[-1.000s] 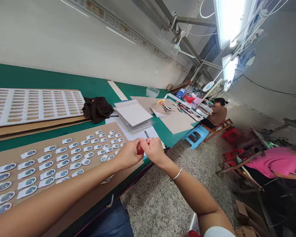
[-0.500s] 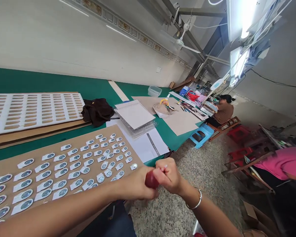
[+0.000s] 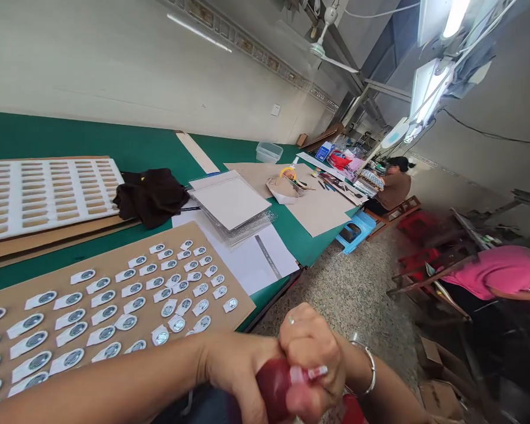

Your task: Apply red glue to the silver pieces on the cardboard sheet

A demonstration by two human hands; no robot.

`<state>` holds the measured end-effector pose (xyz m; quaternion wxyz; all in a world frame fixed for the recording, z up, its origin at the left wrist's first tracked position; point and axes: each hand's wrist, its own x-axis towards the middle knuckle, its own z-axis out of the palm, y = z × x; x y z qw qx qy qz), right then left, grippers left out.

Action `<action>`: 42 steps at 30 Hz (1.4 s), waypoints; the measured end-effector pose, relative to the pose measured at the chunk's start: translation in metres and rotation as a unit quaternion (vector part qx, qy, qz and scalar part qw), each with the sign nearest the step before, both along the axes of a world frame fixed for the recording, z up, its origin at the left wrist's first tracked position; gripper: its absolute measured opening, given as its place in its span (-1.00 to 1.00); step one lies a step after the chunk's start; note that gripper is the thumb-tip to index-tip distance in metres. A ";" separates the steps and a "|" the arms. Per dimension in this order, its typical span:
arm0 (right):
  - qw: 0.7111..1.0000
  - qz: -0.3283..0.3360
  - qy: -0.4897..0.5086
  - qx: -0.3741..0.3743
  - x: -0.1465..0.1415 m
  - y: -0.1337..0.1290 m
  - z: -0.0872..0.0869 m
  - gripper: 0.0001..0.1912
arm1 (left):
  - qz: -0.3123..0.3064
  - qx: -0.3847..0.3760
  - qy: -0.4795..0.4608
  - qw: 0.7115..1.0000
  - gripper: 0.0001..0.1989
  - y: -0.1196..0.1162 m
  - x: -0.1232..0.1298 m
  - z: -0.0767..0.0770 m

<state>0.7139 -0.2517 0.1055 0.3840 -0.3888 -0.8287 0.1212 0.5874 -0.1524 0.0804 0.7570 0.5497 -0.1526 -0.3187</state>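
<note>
My left hand (image 3: 242, 368) is wrapped round a dark red bottle (image 3: 272, 386) at the bottom centre. Closed around the bottle's narrow nozzle end is my right hand (image 3: 311, 353), with a silver bangle on its wrist; the pale tip pokes out between the fingers. Both hands touch each other. To their left lies a brown board (image 3: 242, 312) bearing rows of small round silver-rimmed pieces on white paper tabs (image 3: 73, 357).
A white slotted tray (image 3: 15, 200), dark cloth (image 3: 152, 197) and stacked white sheets (image 3: 232, 200) lie on the green table (image 3: 128, 141). Beyond are a clear box (image 3: 269, 152) and blue stool (image 3: 355, 231). Two people sit at the right.
Both hands have come lower and nearer, with the bottle turned so that its nozzle shows. The view has shifted, and the board's pieces appear further left.
</note>
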 end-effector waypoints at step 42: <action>0.868 -0.409 0.274 -0.065 0.037 0.051 -0.044 -0.77 | 0.561 0.292 -0.092 0.769 -0.84 0.027 0.050 -0.036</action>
